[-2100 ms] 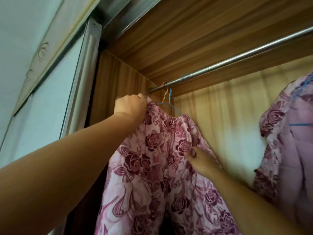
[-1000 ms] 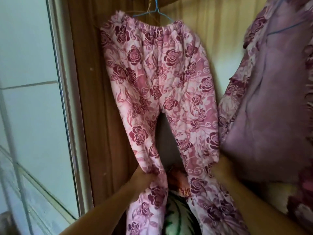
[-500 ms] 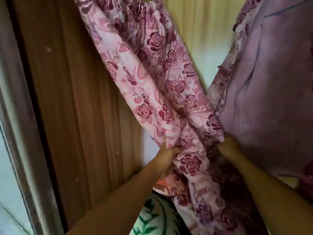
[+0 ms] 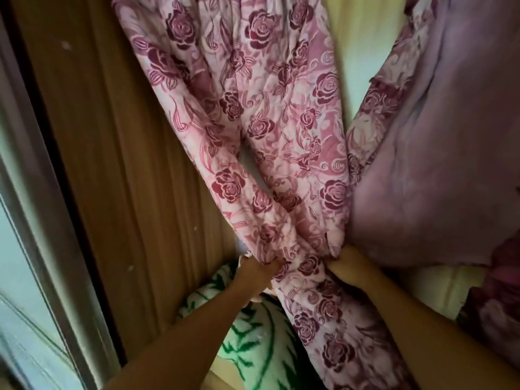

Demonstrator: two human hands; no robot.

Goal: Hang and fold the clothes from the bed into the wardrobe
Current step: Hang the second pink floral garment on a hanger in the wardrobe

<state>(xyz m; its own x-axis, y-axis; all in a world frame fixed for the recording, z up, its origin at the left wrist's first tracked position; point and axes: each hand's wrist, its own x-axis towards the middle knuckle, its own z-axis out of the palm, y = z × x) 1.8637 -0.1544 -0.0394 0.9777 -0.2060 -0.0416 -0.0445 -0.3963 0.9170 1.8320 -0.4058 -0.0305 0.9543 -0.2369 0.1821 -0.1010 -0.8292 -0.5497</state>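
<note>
The trousers (image 4: 253, 122) hang above both hands, legs bunched between them, the left hand (image 4: 260, 270) and right hand (image 4: 342, 263) each gripping a quilted leg that looks soft, thick and light, probably best held by the cuffs or waistband
</note>
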